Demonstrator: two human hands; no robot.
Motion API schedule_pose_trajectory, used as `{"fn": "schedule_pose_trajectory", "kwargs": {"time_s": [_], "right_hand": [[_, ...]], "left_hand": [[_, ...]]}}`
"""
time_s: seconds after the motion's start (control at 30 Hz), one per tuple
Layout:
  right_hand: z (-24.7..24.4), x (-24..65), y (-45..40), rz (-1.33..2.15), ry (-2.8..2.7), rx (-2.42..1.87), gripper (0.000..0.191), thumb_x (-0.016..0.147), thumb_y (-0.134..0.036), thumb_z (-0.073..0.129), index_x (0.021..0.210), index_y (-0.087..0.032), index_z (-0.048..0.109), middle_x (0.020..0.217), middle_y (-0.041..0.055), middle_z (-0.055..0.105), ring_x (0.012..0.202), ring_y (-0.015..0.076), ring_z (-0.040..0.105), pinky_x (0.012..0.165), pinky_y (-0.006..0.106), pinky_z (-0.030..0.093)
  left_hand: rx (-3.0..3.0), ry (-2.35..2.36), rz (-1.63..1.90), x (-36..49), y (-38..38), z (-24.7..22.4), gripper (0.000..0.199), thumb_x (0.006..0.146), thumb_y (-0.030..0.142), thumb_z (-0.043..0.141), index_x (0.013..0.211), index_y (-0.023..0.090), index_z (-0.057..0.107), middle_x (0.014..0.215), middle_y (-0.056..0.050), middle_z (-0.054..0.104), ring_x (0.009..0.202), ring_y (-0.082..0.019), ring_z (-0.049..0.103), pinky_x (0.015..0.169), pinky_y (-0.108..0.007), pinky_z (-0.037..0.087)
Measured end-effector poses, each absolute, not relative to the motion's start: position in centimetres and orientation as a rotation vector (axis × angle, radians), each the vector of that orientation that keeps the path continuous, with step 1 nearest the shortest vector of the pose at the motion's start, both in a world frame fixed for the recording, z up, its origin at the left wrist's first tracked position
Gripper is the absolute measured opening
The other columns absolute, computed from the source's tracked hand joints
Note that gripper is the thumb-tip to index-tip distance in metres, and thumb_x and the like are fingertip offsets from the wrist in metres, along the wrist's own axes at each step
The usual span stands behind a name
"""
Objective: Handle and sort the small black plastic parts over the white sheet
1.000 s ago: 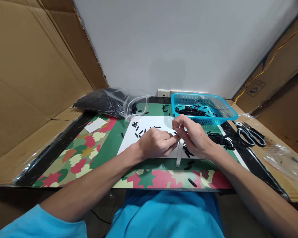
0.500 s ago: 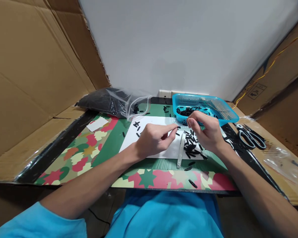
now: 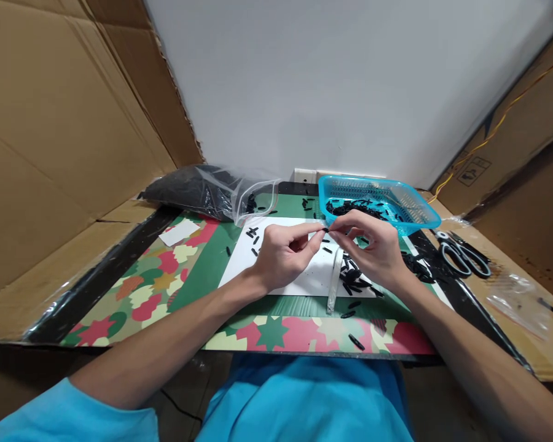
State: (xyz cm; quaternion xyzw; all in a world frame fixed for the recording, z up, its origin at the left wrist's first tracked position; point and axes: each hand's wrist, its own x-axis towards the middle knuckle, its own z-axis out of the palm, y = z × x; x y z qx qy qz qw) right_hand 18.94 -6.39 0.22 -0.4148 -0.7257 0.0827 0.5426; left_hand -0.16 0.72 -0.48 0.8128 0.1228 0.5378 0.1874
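My left hand (image 3: 286, 253) pinches a small black elongated piece (image 3: 326, 230) between thumb and fingertips above the white sheet. From the other side, my right hand (image 3: 373, 242) closes its thumb and forefinger on the same piece, so the fingertips of both hands nearly meet. Fingers cover most of the piece, and its exact kind cannot be made out. Under my right hand lies a pile of similar black pieces (image 3: 354, 283) on the white sheet (image 3: 239, 273). A narrow whitish strip (image 3: 335, 285) lies beside the pile.
A blue plastic basket (image 3: 426, 216) with black pieces stands behind my right hand. At back left lies a clear bag of black material (image 3: 188, 193). Scissors (image 3: 463, 258) and a small clear bag (image 3: 518, 304) are at right. Cardboard walls (image 3: 74, 110) flank the table.
My right hand has moved left and its fingertips have come onto the black piece held in my left hand. My left hand has stayed almost in place.
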Motion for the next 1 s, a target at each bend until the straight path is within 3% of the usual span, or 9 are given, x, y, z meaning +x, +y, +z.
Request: {"fn": "schedule_pose_trajectory", "kwargs": {"time_s": [0.57, 1.0], "right_hand": [[0.3, 18.61, -6.58, 0.108, -1.654, -1.017, 0.007, 0.099, -0.021, 0.072, 0.096, -0.025, 0.077, 0.087, 0.001, 0.074, 0.074, 0.015, 0.067, 0.061, 0.028, 0.058], [0.02, 18.39, -6.59, 0.048, -1.669, -0.992, 0.008, 0.099, -0.018, 0.071, 0.095, -0.025, 0.075, 0.084, 0.0007, 0.073, 0.072, 0.0146, 0.067, 0.059, 0.026, 0.058]], "left_hand": [[2.372, 0.274, 1.607, 0.03, 0.79, -0.66, 0.016, 0.094, 0.015, 0.07, 0.095, 0.012, 0.086, 0.052, 0.007, 0.049, 0.046, -0.004, 0.035, 0.044, -0.016, 0.031], [2.393, 0.23, 1.589, 0.03, 1.01, -0.75, 0.017, 0.093, 0.011, 0.07, 0.095, 0.005, 0.085, 0.054, 0.004, 0.055, 0.047, -0.004, 0.038, 0.045, -0.016, 0.034]]}}
